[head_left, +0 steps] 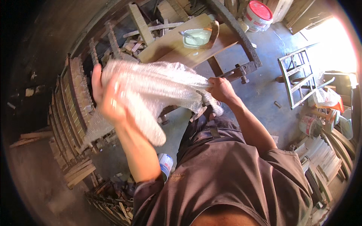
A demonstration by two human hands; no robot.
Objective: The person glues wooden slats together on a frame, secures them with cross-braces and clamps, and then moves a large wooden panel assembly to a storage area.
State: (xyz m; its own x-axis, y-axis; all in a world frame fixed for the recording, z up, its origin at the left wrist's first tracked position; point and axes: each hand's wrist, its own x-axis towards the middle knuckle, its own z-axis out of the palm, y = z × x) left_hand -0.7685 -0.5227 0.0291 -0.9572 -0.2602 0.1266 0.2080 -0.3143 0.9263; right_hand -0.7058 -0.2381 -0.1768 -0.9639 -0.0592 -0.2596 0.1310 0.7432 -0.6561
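Observation:
A crumpled sheet of clear plastic wrap stretches between my two hands, its ribbed surface catching the light. My right hand is closed on its gathered right end. At the other end my left hand is smeared by motion; its fingers lie around the plastic, partly in front of it. A loose flap of the wrap hangs beside my left forearm, and another part droops over the slatted wood at the left.
Ahead, a board bears a white tub beside a rusty metal frame. Curved slatted wood stands at left. A red-lidded bucket, a metal rack and stacked wood lie around; a blue-white can is near me.

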